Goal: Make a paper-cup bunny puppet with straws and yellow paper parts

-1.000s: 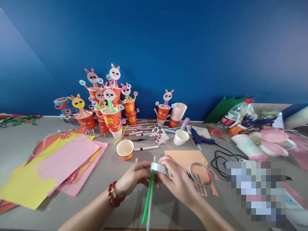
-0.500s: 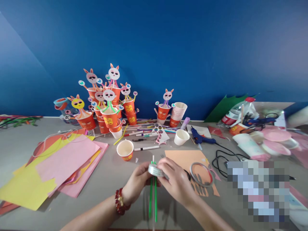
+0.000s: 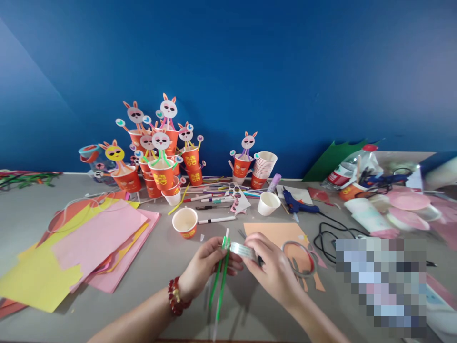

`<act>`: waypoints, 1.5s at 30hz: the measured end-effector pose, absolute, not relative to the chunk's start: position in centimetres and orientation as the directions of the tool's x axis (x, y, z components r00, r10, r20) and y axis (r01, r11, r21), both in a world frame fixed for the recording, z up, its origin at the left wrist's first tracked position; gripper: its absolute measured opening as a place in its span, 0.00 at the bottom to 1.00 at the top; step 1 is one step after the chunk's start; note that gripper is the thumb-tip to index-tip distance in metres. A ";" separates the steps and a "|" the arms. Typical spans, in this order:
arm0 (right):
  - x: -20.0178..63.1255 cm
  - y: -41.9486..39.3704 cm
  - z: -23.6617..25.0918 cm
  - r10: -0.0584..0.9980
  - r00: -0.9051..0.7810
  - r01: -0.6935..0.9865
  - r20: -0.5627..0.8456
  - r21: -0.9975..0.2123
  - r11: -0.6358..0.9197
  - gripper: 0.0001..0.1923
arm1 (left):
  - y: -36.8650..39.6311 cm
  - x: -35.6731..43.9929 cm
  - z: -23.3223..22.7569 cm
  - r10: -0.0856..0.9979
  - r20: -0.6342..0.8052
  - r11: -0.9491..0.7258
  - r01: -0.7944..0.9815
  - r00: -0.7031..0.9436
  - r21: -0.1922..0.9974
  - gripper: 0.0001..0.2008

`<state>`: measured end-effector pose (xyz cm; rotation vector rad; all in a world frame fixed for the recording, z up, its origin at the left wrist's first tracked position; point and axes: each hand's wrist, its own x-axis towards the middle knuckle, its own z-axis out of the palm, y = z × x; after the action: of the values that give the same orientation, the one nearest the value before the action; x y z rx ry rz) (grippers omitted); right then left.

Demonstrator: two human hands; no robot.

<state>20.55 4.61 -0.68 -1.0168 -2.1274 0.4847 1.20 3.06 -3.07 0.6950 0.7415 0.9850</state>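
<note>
Cups: a red paper cup (image 3: 184,222) stands open on the tabletop (image 3: 43,209), with nothing showing inside. A white cup (image 3: 268,203) stands farther right, tipped a little, and I cannot tell what is in it.
Cup stack: white cups (image 3: 264,166) sit one inside the other by the wall.
Bunny cups: red cups (image 3: 162,174) in a pile hold sticks with paper bunny faces on top.
Left hand (image 3: 205,264): its grip is closed on the green straws (image 3: 218,286), near their top end.
Right hand (image 3: 273,269): its grip is closed on a roll of tape (image 3: 243,250), which touches the top of the straws.
Straws: held just above the tabletop, pointing down toward the person.
Second tape roll (image 3: 299,257): lies on orange paper (image 3: 276,232), just right of the right hand.
Tabletop: grey, with pink and yellow paper sheets (image 3: 82,247) on the left, pens (image 3: 216,220) in the middle, and a blue glue gun (image 3: 296,204) on the right.
Room: a dark blue wall (image 3: 250,71) stands behind.
</note>
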 end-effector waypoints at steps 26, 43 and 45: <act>19.3 2.5 1.1 0.468 -0.619 0.459 0.630 -0.192 0.867 0.07 | 2.0 1.4 -2.4 0.995 0.082 -0.073 -0.170 0.048 0.983 0.12; 17.5 4.3 2.3 0.690 -0.365 0.166 0.625 -0.685 0.709 0.07 | 1.4 0.1 -3.2 0.979 0.199 -0.189 -0.180 0.038 0.965 0.09; 16.8 5.0 2.6 0.731 -0.400 0.116 0.553 -0.760 0.639 0.06 | 1.5 0.0 -3.3 0.976 0.211 -0.199 -0.177 0.049 0.964 0.09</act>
<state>16.83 5.04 2.59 -0.6712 -1.8865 0.7930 -0.05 1.51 -3.34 1.2580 0.9265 1.3833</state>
